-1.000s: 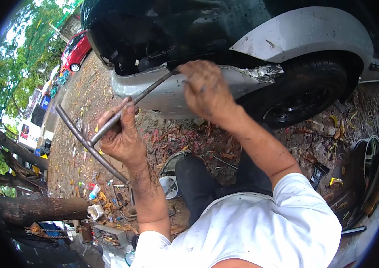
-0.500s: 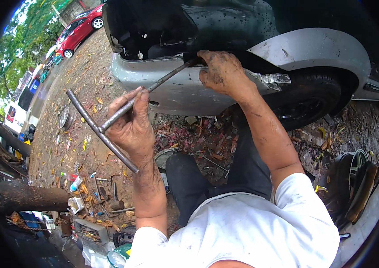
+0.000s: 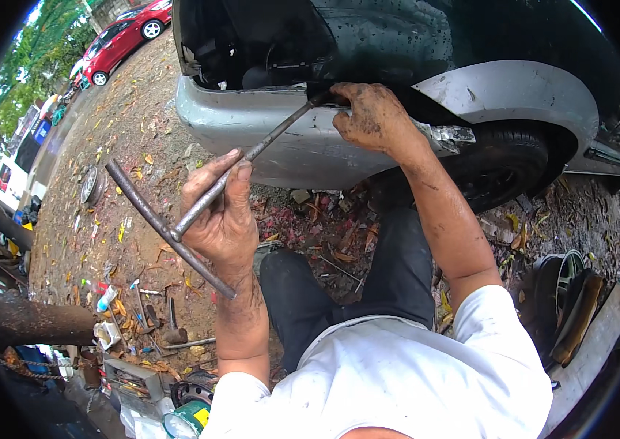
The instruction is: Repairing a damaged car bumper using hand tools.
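Observation:
A long steel T-handle bar [image 3: 273,136] slants up from my left hand toward a dark gap along the top of the scuffed silver bumper [image 3: 233,121]. My left hand [image 3: 224,233] is closed round its shaft just above the crossbar, thumb and fingers wrapped on the metal. At the bar's far, darker end, my right hand [image 3: 377,123] is closed, its index finger lying on the tip and the other fingers curled under. That hand is dirty and rests by the bumper's upper edge. Whatever the tip meets inside the gap is hidden.
Right of the bumper stand a dark tyre [image 3: 463,175] and a silver wheel arch [image 3: 515,88]. Hammers [image 3: 176,333] and scraps lie on the leaf-strewn ground at left, near a thick log [image 3: 39,322]. A loose wheel rim [image 3: 567,274] is at lower right; a red car [image 3: 123,40] stands far off.
My view has shifted slightly, so the car and ground sit a little differently. Both hands keep their hold on the bar, which is at nearly the same slant.

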Demonstrator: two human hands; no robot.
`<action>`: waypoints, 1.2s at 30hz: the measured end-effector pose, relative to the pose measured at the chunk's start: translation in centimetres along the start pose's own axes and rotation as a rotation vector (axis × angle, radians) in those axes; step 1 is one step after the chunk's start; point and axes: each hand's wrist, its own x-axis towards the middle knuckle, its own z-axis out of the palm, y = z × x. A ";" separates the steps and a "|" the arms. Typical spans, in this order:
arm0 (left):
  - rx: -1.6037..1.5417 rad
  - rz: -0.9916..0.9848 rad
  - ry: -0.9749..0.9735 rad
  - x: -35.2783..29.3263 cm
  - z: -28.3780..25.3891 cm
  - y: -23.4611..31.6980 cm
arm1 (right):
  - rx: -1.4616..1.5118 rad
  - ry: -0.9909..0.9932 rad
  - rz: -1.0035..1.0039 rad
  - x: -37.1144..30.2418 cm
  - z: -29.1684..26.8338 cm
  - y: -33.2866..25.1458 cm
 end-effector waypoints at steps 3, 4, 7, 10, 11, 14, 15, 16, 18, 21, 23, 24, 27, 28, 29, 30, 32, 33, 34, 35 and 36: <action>0.037 0.007 -0.027 -0.1 -0.3 0.1 | 0.041 0.039 -0.011 -0.2 -0.2 0.2; 0.034 -0.012 -0.020 -0.1 -0.3 0.2 | 0.068 0.059 -0.019 -0.2 -0.2 0.3; 0.004 0.008 -0.012 -0.3 -0.3 0.2 | 0.085 0.079 -0.077 -0.3 0.3 0.8; -0.009 0.034 0.002 -0.1 -0.6 0.6 | 0.111 0.109 -0.157 0.0 0.9 1.6; 0.002 0.019 0.011 -0.2 -0.8 1.2 | 0.014 0.106 -0.170 -0.2 0.9 1.9; -0.082 0.089 0.009 1.4 -1.2 2.1 | -0.002 0.133 -0.221 -0.1 0.9 3.4; -0.114 0.069 -0.016 2.0 -2.1 2.4 | 0.031 0.125 -0.228 -0.2 0.0 1.7; -0.192 0.064 0.065 2.1 -2.2 2.5 | 0.051 0.129 -0.232 0.1 -1.3 0.4; -0.248 0.071 0.037 3.7 -4.7 3.9 | 0.303 0.138 -0.367 0.0 -1.7 -0.2; -0.125 0.018 0.004 5.2 -10.2 5.2 | 0.147 0.139 -0.279 0.2 -1.1 0.4; -0.289 -0.065 0.103 6.3 -13.4 6.8 | 0.129 0.105 -0.280 0.0 -2.0 0.5; -0.351 -0.091 0.052 6.6 -15.6 7.3 | 0.114 0.077 -0.284 0.0 -2.2 0.6; -0.306 -0.039 0.157 5.2 -19.4 8.5 | 0.063 0.108 -0.316 -0.4 -1.9 0.6; -0.194 -0.027 0.199 4.5 -20.0 8.5 | 0.057 0.105 -0.311 -0.5 -2.0 0.6; -0.082 -0.017 0.239 3.5 -20.6 8.3 | 0.064 0.096 -0.307 -0.7 -2.0 0.7; -0.076 -0.023 0.239 2.3 -21.1 8.2 | 0.083 0.086 -0.309 -0.7 -1.6 0.6; 0.205 -0.109 0.321 -0.5 -22.2 7.3 | 0.075 0.193 -0.427 -2.2 -1.6 -0.1; 0.260 -0.133 0.290 -1.5 -22.9 6.3 | 0.060 0.312 -0.554 -3.0 -1.8 -0.4; 0.286 -0.191 0.220 -2.8 -22.9 5.6 | 0.057 0.310 -0.557 -3.9 -1.4 -0.3; 0.321 -0.220 0.216 -3.9 -22.1 4.7 | 0.134 0.263 -0.564 -5.8 -0.1 0.2; 0.364 -0.237 0.212 -4.8 -21.4 4.1 | 0.220 0.225 -0.576 -7.8 1.3 0.2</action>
